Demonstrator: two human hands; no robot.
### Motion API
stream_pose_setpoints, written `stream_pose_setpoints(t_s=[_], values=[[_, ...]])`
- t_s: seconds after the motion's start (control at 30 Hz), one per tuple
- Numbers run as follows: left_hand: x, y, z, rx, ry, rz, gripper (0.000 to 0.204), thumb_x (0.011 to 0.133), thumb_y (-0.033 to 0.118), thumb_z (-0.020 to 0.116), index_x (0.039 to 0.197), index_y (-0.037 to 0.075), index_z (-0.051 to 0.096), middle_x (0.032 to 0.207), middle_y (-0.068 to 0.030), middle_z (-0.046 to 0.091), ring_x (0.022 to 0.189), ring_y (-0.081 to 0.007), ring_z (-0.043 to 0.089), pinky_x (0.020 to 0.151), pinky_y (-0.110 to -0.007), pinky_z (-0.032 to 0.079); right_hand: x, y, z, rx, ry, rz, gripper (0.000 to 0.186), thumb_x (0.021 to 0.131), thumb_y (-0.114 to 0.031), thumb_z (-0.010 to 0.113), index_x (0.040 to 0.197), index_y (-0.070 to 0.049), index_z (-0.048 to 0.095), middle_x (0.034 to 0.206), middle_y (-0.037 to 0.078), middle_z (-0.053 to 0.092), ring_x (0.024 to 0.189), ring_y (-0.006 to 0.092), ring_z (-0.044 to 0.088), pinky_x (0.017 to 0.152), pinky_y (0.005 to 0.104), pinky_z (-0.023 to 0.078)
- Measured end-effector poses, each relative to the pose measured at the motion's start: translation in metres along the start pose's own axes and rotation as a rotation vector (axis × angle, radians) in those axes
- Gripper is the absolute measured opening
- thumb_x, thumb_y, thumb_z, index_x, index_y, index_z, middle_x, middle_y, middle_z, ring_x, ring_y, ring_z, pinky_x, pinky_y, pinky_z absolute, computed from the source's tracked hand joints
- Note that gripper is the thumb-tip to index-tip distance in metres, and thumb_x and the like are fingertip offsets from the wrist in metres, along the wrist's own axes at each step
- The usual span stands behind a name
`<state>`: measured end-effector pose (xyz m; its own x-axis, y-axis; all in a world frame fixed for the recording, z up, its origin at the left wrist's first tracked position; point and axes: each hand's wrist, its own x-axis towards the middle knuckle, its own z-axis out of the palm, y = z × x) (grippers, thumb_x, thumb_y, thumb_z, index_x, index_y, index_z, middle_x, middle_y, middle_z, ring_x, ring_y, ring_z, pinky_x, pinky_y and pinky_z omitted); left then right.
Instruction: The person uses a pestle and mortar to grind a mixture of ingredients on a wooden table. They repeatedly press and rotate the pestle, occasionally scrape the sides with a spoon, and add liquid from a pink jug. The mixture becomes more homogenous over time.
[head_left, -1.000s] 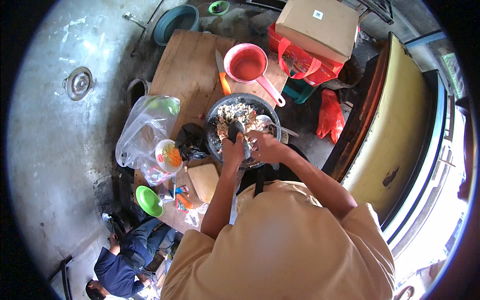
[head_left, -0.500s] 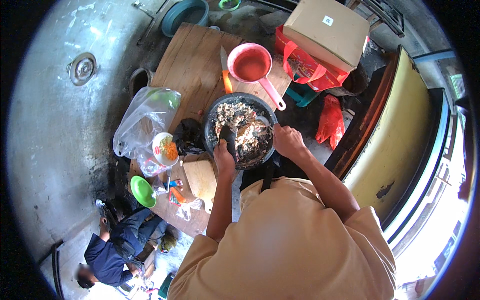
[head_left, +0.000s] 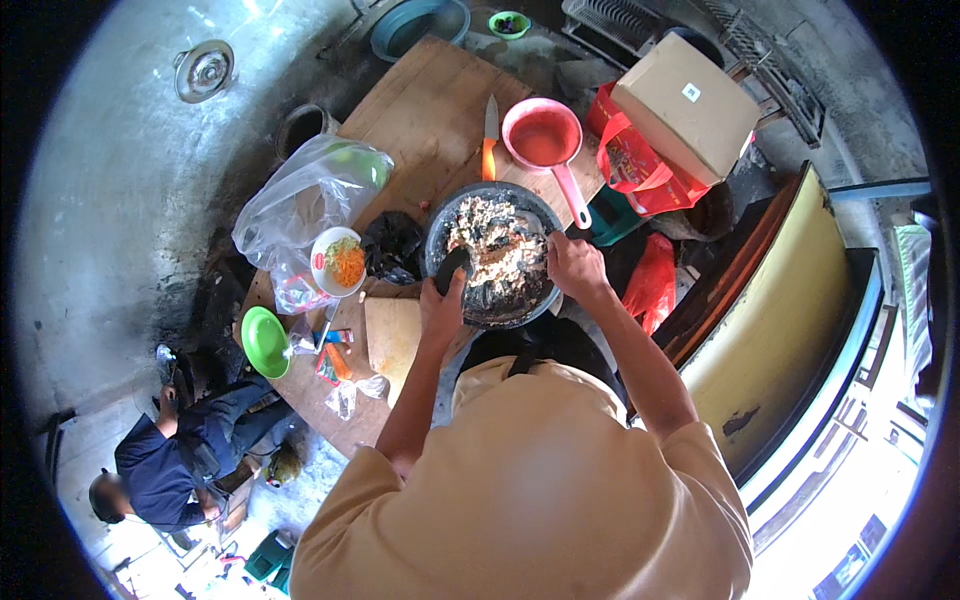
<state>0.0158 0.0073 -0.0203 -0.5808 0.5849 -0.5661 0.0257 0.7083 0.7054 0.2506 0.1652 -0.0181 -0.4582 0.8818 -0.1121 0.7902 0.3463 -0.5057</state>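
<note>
Mortar: one, round and wide, of dark, rough stone (head_left: 540,205); it stands at the table's near right edge, before the person's waist.
Mash: pale, coarse and crumbly (head_left: 488,225), spread over the mortar's far side and middle; dark stone shows at the near side.
Left hand: fingers wrapped around the smooth, dark pestle (head_left: 455,262) at the mortar's left side; hand (head_left: 441,308).
Right hand: fingers curled closed at the mortar's right rim (head_left: 577,268), around the handle of a metal spoon (head_left: 531,221) whose head lies in the mash.
Table: bare wooden planks (head_left: 415,125), brown and stained.
Beyond the mortar: one knife (head_left: 489,140) with an orange handle; one pink dipper (head_left: 542,135), round, its handle toward the mortar.
Left of it: one crumpled black bag (head_left: 393,245); one white bowl (head_left: 322,285) of orange and pale green shreds; one filmy clear bag (head_left: 300,205); one pale board (head_left: 390,335); one green plate (head_left: 264,342).
Right side: one cardboard box (head_left: 687,105) atop a red bag (head_left: 640,165); a second, glossy red bag (head_left: 652,280) lower.
Room: grey, scuffed wall (head_left: 110,220); one seated person (head_left: 170,465) at lower left.
</note>
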Motion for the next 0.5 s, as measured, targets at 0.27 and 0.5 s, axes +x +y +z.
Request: stream_pose_setpoints(t_s=[0.27,0.5], values=[[-0.008,0.016,0.01,0.04,0.056,0.23,0.07,0.096,0.059,0.068,0.115,-0.008,0.06,0.101,-0.0325,0.07,0.098,-0.0481,0.07,0.081,-0.053,0.053,-0.008,0.003,0.002,-0.234,-0.125,-0.244,0.031,0.099,-0.02,0.056,0.127,-0.008,0.055,0.077,0.023,0.071,0.067,0.0424,0.071,0.061,0.057,0.057],[0.007,0.001,0.012,-0.095,-0.075,0.17,0.067,0.099,0.056,0.065,0.116,-0.009,0.06,0.104,-0.0336,0.069,0.097,-0.048,0.07,0.081,-0.052,0.053,-0.046,0.029,0.012,-0.207,0.169,-0.351,0.025,0.095,-0.013,0.058,0.119,-0.005,0.055,0.085,0.015,0.071,0.074,0.0333,0.073,0.066,0.0467,0.058]])
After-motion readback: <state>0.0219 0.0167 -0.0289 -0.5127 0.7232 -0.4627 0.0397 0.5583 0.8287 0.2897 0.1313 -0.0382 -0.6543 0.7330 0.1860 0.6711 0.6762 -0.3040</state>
